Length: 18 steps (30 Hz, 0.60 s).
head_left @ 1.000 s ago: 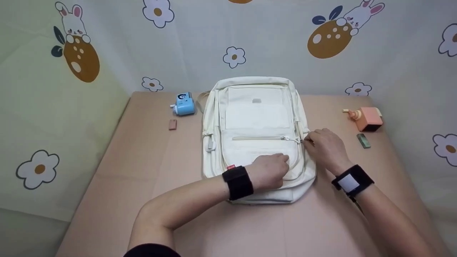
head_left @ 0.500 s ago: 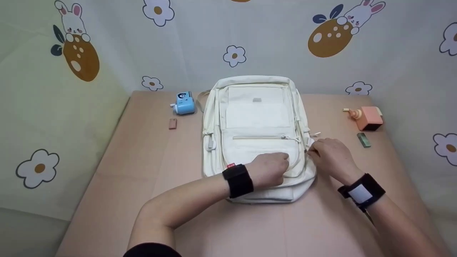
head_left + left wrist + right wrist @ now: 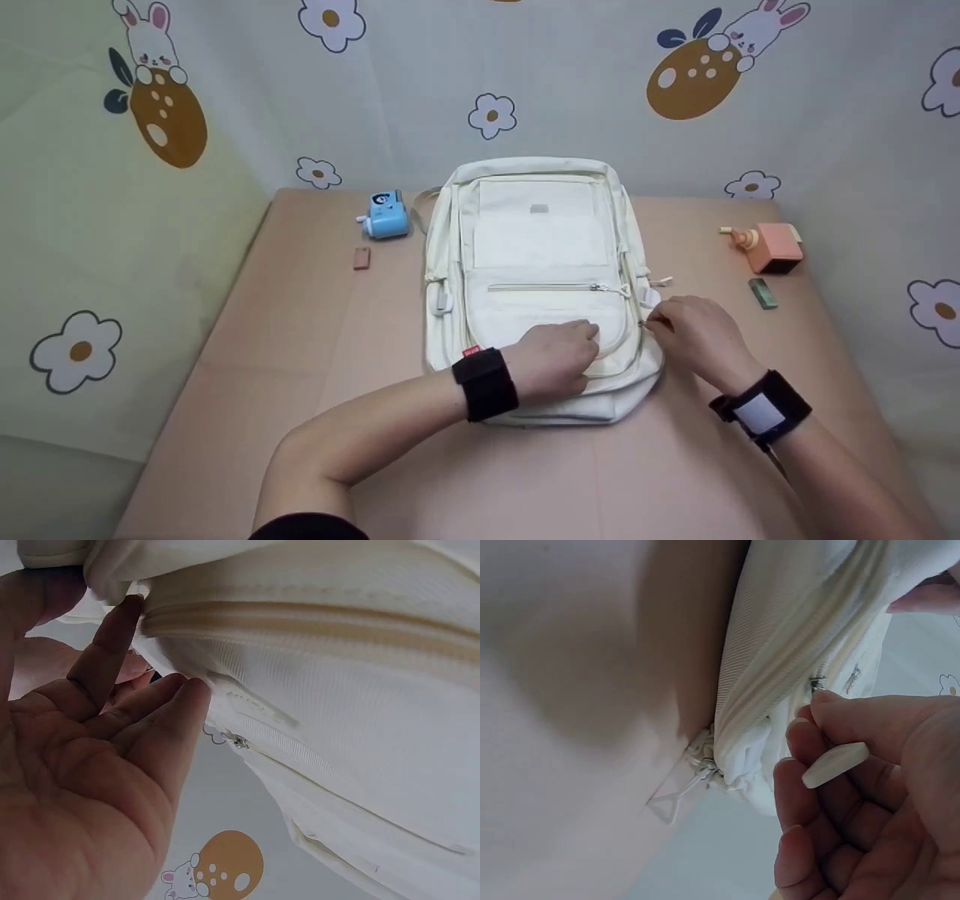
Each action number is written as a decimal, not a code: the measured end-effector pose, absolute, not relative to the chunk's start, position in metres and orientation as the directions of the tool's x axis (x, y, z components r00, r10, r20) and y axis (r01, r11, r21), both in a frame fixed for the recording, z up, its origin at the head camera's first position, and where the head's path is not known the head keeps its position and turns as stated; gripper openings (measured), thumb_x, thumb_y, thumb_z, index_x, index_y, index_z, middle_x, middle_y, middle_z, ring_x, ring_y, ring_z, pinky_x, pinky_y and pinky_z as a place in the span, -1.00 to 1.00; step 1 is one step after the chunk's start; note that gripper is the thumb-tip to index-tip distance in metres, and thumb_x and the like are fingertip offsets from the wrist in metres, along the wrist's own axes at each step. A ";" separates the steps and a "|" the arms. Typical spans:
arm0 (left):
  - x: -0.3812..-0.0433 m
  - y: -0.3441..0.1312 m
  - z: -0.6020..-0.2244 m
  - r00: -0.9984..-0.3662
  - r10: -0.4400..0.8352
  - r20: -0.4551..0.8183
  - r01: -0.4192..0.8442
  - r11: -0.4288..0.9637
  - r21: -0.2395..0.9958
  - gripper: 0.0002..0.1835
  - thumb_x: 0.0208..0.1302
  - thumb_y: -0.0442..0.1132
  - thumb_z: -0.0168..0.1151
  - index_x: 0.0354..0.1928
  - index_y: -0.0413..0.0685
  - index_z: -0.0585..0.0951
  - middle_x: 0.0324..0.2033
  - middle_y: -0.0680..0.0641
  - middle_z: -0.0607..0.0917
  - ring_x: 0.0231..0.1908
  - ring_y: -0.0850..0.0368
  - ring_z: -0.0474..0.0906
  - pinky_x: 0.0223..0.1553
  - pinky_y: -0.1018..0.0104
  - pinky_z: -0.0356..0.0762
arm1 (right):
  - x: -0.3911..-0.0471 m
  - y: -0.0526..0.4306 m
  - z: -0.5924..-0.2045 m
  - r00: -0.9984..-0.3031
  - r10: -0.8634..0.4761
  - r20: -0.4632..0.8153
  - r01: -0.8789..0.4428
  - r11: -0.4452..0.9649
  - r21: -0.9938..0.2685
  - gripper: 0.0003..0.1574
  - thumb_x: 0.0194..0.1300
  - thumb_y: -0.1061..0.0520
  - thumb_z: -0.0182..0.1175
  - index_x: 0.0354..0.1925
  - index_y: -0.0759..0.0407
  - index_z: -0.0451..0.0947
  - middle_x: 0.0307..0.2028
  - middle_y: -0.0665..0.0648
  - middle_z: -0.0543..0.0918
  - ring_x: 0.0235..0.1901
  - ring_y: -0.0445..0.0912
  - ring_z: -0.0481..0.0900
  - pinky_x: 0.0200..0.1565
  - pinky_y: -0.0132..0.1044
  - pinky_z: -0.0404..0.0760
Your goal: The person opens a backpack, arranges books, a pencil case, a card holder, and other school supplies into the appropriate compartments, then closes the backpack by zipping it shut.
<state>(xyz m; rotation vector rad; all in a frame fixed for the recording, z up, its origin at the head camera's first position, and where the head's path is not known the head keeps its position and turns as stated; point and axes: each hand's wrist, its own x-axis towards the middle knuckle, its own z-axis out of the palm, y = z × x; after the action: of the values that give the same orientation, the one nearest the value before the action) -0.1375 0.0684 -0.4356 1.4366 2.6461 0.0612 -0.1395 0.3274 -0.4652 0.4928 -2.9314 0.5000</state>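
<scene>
A cream backpack (image 3: 536, 232) lies front up on the table. My right hand (image 3: 697, 337) is at its right side, thumb and forefinger pinching a zipper pull; the pull's flat white tab (image 3: 836, 763) shows between the fingers in the right wrist view. My left hand (image 3: 555, 360) is on the lower front of the backpack. In the left wrist view, its thumb and fingertips hold a fold of the fabric (image 3: 112, 570) beside a zipper track (image 3: 315, 619). The front pocket zipper (image 3: 544, 287) runs across the middle, its slider at the right end.
Left of the backpack are a blue pencil sharpener (image 3: 386, 216) with a crank and a small pinkish block (image 3: 361, 259). On the right stand an orange crank sharpener (image 3: 774, 249) and a small green block (image 3: 763, 293). Patterned cloth walls (image 3: 420, 82) enclose the table.
My right hand has moved down along the backpack's right side with the zipper pull, slowing in the last half second. A cord end now shows above it. My left hand has shifted slightly left.
</scene>
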 end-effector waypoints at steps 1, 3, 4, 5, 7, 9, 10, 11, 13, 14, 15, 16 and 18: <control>-0.136 0.066 -0.434 -0.540 0.836 -0.092 0.832 0.547 0.094 -0.91 0.24 -0.19 0.28 -0.30 -0.03 0.60 -0.17 0.01 0.53 -0.22 0.14 0.48 -0.38 0.25 0.57 | -0.139 0.328 -0.466 -0.939 -0.292 0.183 -0.337 0.892 -0.302 -0.95 0.28 0.20 0.39 -0.30 0.18 0.74 -0.45 0.05 0.65 -0.43 -0.02 0.56 -0.33 -0.05 0.49; -0.134 0.060 -0.433 -0.547 0.832 -0.090 0.829 0.554 0.081 -0.92 0.23 -0.20 0.27 -0.32 -0.03 0.61 -0.14 0.00 0.54 -0.14 0.14 0.50 -0.35 0.25 0.59 | -0.138 0.329 -0.467 -0.940 -0.286 0.187 -0.332 0.894 -0.302 -0.95 0.28 0.20 0.39 -0.29 0.18 0.74 -0.46 0.05 0.63 -0.44 -0.02 0.54 -0.35 -0.08 0.48; -0.133 0.058 -0.432 -0.551 0.830 -0.089 0.828 0.557 0.068 -0.92 0.23 -0.20 0.27 -0.34 -0.03 0.61 -0.15 0.00 0.55 -0.11 0.14 0.51 -0.37 0.24 0.59 | -0.138 0.329 -0.467 -0.941 -0.283 0.187 -0.329 0.895 -0.301 -0.95 0.29 0.21 0.39 -0.29 0.19 0.74 -0.48 0.04 0.62 -0.45 -0.03 0.52 -0.36 -0.09 0.46; -0.133 0.056 -0.432 -0.555 0.827 -0.091 0.826 0.561 0.055 -0.92 0.23 -0.19 0.27 -0.36 -0.02 0.61 -0.17 0.01 0.54 -0.11 0.14 0.51 -0.39 0.25 0.59 | -0.138 0.329 -0.468 -0.941 -0.282 0.189 -0.328 0.896 -0.298 -0.95 0.29 0.21 0.38 -0.29 0.19 0.74 -0.48 0.04 0.61 -0.46 -0.03 0.51 -0.36 -0.10 0.45; -0.131 0.053 -0.432 -0.562 0.822 -0.090 0.823 0.567 0.034 -0.89 0.24 -0.19 0.25 -0.42 0.00 0.60 -0.23 0.03 0.53 -0.12 0.14 0.50 -0.46 0.26 0.56 | -0.137 0.329 -0.468 -0.936 -0.289 0.200 -0.338 0.896 -0.288 -0.94 0.29 0.22 0.38 -0.27 0.21 0.75 -0.49 0.05 0.60 -0.46 -0.03 0.50 -0.37 -0.10 0.43; -0.130 0.050 -0.434 -0.565 0.821 -0.081 0.822 0.569 0.029 -0.85 0.27 -0.22 0.21 -0.47 0.01 0.58 -0.30 0.04 0.50 -0.18 0.16 0.48 -0.54 0.28 0.51 | -0.137 0.328 -0.469 -0.926 -0.307 0.221 -0.361 0.893 -0.271 -0.92 0.29 0.24 0.36 -0.25 0.24 0.75 -0.49 0.07 0.60 -0.46 -0.01 0.50 -0.37 -0.09 0.44; -0.130 0.050 -0.436 -0.567 0.821 -0.072 0.821 0.570 0.034 -0.84 0.28 -0.23 0.19 -0.48 0.01 0.57 -0.32 0.05 0.49 -0.22 0.17 0.46 -0.56 0.29 0.49 | -0.137 0.328 -0.470 -0.919 -0.318 0.232 -0.374 0.890 -0.262 -0.92 0.29 0.25 0.36 -0.25 0.25 0.76 -0.48 0.07 0.60 -0.45 0.00 0.51 -0.36 -0.07 0.44; -0.129 0.049 -0.437 -0.569 0.820 -0.061 0.819 0.572 0.045 -0.84 0.29 -0.26 0.17 -0.48 0.00 0.57 -0.34 0.05 0.47 -0.24 0.17 0.45 -0.57 0.31 0.48 | -0.136 0.328 -0.471 -0.912 -0.330 0.244 -0.388 0.887 -0.250 -0.91 0.29 0.26 0.35 -0.24 0.25 0.76 -0.48 0.08 0.60 -0.45 0.01 0.51 -0.35 -0.07 0.45; -0.128 0.048 -0.440 -0.576 0.817 -0.032 0.813 0.577 0.075 -0.84 0.30 -0.30 0.13 -0.47 0.00 0.55 -0.36 0.05 0.47 -0.30 0.18 0.43 -0.57 0.32 0.48 | -0.135 0.327 -0.473 -0.899 -0.349 0.265 -0.410 0.885 -0.222 -0.92 0.29 0.26 0.34 -0.27 0.25 0.76 -0.50 0.07 0.57 -0.45 0.01 0.50 -0.36 -0.08 0.43; -0.128 0.047 -0.442 -0.579 0.815 -0.014 0.812 0.578 0.083 -0.85 0.30 -0.31 0.13 -0.46 -0.01 0.55 -0.36 0.05 0.48 -0.32 0.19 0.43 -0.57 0.32 0.50 | -0.135 0.327 -0.473 -0.893 -0.357 0.274 -0.417 0.885 -0.208 -0.94 0.28 0.27 0.34 -0.29 0.24 0.76 -0.51 0.06 0.56 -0.46 0.01 0.48 -0.37 -0.09 0.42; -0.128 0.046 -0.443 -0.582 0.813 0.001 0.810 0.579 0.089 -0.86 0.30 -0.31 0.13 -0.44 -0.01 0.54 -0.36 0.05 0.49 -0.34 0.19 0.44 -0.56 0.32 0.52 | -0.134 0.327 -0.474 -0.888 -0.364 0.282 -0.424 0.885 -0.193 -0.95 0.28 0.27 0.34 -0.31 0.23 0.75 -0.53 0.05 0.54 -0.47 0.00 0.47 -0.38 -0.10 0.40; -0.128 0.046 -0.444 -0.584 0.811 0.014 0.809 0.581 0.093 -0.87 0.30 -0.30 0.13 -0.43 -0.01 0.54 -0.36 0.05 0.50 -0.35 0.19 0.44 -0.55 0.31 0.53 | -0.133 0.327 -0.474 -0.883 -0.370 0.290 -0.430 0.885 -0.178 -0.95 0.27 0.27 0.34 -0.33 0.22 0.74 -0.54 0.04 0.53 -0.47 0.00 0.45 -0.38 -0.12 0.39; -0.129 0.045 -0.445 -0.587 0.809 0.034 0.808 0.582 0.093 -0.89 0.30 -0.28 0.15 -0.42 -0.02 0.54 -0.35 0.05 0.52 -0.37 0.19 0.46 -0.53 0.30 0.56 | -0.131 0.327 -0.474 -0.874 -0.379 0.303 -0.437 0.887 -0.151 -0.96 0.26 0.28 0.35 -0.36 0.21 0.72 -0.55 0.02 0.50 -0.48 -0.01 0.43 -0.40 -0.14 0.37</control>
<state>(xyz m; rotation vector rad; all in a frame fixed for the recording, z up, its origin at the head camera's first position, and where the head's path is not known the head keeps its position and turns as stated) -0.1289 0.0446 -0.4454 1.4228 2.7831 0.1545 -0.1308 0.3269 -0.4736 0.6145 -2.7892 0.3134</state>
